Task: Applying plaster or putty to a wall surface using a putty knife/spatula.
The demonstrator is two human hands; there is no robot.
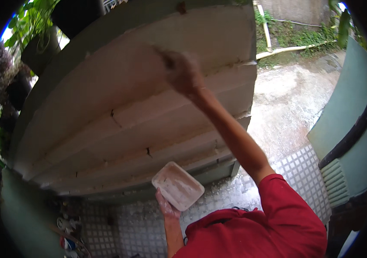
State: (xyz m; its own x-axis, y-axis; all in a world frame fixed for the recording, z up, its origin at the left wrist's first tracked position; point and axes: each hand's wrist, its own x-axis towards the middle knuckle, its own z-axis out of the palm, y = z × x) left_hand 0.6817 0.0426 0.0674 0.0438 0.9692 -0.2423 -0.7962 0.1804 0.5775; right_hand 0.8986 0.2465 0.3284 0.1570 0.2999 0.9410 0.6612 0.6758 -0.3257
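Note:
My left hand grips the edge of a shallow white plastic tray with rounded corners, held tilted low in front of me. A pinkish-white residue coats the inside of the tray, and pale smears mark the hand. Out at arm's length, my right hand is closed round a small dark tool against or close to a pale wall surface. Motion blurs the hand and tool, so the tool's kind and any contact cannot be made out.
Long ledges run across the pale surface, with small dark hooks or wires sticking out. Potted plants line its upper left edge. Below lies a spattered tiled floor; at right are wet concrete and a green wall.

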